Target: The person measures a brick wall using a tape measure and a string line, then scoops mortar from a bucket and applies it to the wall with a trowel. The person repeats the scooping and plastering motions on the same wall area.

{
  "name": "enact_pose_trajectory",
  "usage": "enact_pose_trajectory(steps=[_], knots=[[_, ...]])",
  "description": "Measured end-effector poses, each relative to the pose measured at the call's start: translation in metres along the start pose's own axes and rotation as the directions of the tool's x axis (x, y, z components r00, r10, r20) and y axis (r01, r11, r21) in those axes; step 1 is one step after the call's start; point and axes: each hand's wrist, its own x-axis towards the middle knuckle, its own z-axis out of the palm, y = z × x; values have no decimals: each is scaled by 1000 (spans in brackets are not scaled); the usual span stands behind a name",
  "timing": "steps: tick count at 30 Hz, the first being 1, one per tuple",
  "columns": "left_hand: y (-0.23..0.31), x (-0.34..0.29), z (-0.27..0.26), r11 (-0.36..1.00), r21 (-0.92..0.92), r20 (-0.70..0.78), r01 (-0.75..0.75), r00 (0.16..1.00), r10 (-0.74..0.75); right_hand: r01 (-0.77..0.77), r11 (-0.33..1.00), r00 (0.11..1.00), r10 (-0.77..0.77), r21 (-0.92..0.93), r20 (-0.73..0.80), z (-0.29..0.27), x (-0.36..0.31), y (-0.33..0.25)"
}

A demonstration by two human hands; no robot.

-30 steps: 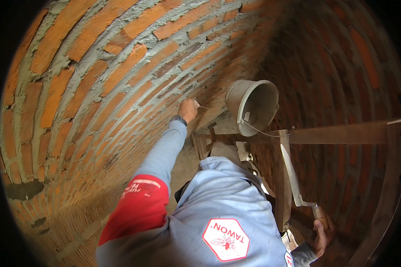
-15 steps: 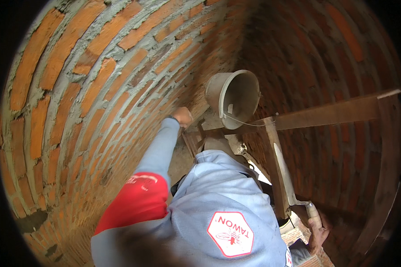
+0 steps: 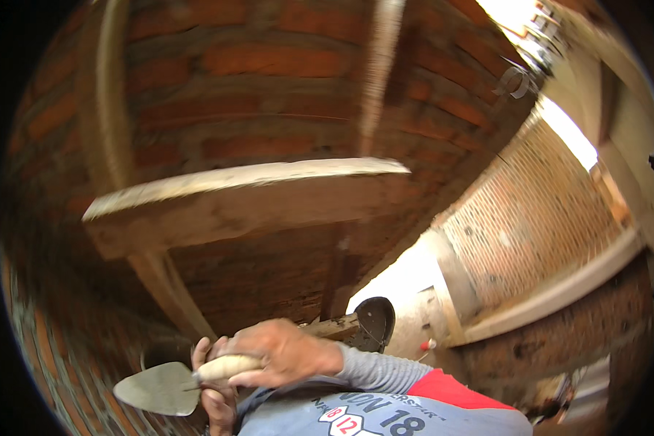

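My right hand [image 3: 287, 352] is closed round the pale wooden handle of a trowel [image 3: 156, 389], low and left of the middle. Its grey, pointed blade faces left. Behind and below the handle, my left hand [image 3: 220, 408] has its fingers curled about the neck end of the trowel. Part of that hand is hidden by the handle and my right hand. Just past the blade, the dim round rim of a vessel [image 3: 160, 352] shows, partly covered by my fingers.
A wooden crosspiece [image 3: 247, 211] on upright posts stands before the dark brick wall [image 3: 269, 62]. A dark, round-mouthed container [image 3: 376, 323] lies beyond my right forearm. Bright gaps and another brick surface [image 3: 523, 218] are at the right. A second brick wall [image 3: 43, 349] curves along the lower left.
My view has swung round to the right, toward the timber frame and the opening. The trowel, earlier in my right hand off to the side, is now before my body with both hands at it.
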Motion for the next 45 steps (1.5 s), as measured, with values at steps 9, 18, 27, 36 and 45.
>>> enact_pose_trajectory(steps=[9,18,27,36,45], knots=[[-14,18,13,991,-132,-168,-22,986,0,-26,850,972,-102,-527,-213,-107,-50,-56],[18,23,-15,948,260,-197,-185,951,240,-912,150,264,-495,-381,-828,-521,-62,-122],[19,10,-22,955,260,-391,-144,889,240,-828,100,456,-454,-552,-765,-600,-60,-102],[30,15,-28,916,372,-366,-150,883,293,-831,-91,515,-499,-548,-697,-666,-73,-86],[41,14,-40,831,534,-356,-154,851,386,-779,-238,621,-422,-580,-661,-649,-72,-108]])
